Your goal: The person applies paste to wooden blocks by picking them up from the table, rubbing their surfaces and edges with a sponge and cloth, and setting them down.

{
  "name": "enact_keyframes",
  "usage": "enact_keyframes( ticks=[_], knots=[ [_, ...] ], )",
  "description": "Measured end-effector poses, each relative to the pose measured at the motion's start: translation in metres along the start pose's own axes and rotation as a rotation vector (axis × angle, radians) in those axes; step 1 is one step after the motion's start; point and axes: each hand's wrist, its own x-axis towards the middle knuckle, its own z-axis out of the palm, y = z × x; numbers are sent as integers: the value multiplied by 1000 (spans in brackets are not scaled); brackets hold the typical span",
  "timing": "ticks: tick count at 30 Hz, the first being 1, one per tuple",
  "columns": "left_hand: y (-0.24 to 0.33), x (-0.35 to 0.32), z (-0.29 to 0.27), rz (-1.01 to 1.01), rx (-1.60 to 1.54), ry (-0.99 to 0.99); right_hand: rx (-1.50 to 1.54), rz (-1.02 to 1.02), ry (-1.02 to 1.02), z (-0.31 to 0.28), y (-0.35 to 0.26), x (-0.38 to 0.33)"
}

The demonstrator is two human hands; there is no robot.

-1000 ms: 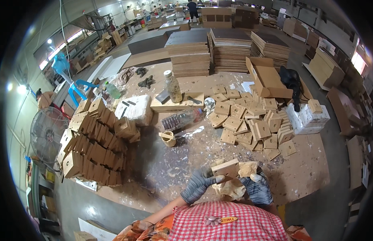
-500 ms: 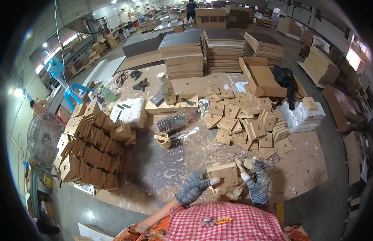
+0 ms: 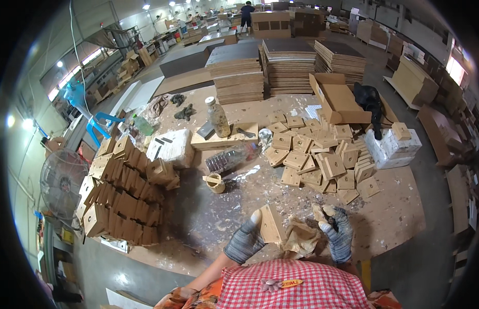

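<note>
1. Two gloved hands work close to the body: the left hand [image 3: 245,238] has its grip closed on a small wooden block [image 3: 273,225], tilted on edge so a face is exposed.
2. The right hand [image 3: 338,233] is clenched on a crumpled brown rag [image 3: 301,239], which lies against the block, seemingly for wiping it.
3. Beyond, a heap of loose blocks [image 3: 319,157] lies on the dusty worktop [image 3: 394,216], within reach.
4. Stacked blocks [image 3: 121,193] stand at left, kept apart from the heap.
</note>
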Motion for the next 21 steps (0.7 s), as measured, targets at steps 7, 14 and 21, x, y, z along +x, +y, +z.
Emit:
enact_keyframes(
  ticks=[7, 14, 21],
  knots=[
    [4, -3, 11, -77, 194, 74, 11, -150, -63, 5, -11, 2],
    [0, 1, 3, -28, 166, 103, -323, -129, 43, 9, 21, 16],
    [-4, 16, -57, -153, -193, -108, -910, 51, -38, -61, 175, 7]
  ],
)
